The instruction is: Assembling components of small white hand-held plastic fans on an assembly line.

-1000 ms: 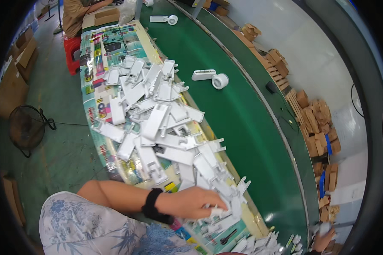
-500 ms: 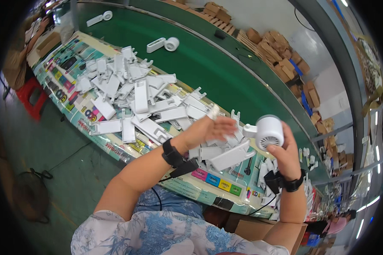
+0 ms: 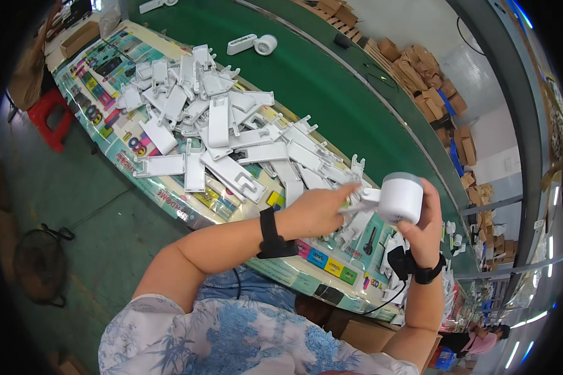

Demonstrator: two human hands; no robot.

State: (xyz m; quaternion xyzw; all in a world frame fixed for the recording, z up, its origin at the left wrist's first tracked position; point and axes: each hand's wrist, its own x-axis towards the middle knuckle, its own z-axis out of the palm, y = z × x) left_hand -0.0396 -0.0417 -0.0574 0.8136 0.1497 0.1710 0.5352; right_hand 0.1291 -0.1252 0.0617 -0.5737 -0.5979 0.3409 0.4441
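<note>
My right hand (image 3: pixel 426 225) is wrapped round a white cylindrical fan head (image 3: pixel 400 199), whose short hinge arm (image 3: pixel 370 195) points left. To its left, my left hand (image 3: pixel 319 211) is closed, fingers toward the hinge arm. A thin white plastic handle shell (image 3: pixel 355 208) sticks out from its fingertips; motion blurs it, and much of it is hidden. Beyond and left of my hands spreads a heap of white plastic handle shells (image 3: pixel 219 122), with clips and slots on some.
The heap lies on a table (image 3: pixel 122 144) covered with printed sheets. Behind it runs a green conveyor belt (image 3: pixel 331 94) carrying an assembled white handheld fan (image 3: pixel 264 44). A red stool (image 3: pixel 50 119) stands at far left. Brown cartons (image 3: pixel 419 69) are stacked beyond the belt.
My left hand was open and blurred above the heap; now it is closed on a shell near the hinge arm. My right hand has turned the fan head, its grille now mostly facing away.
</note>
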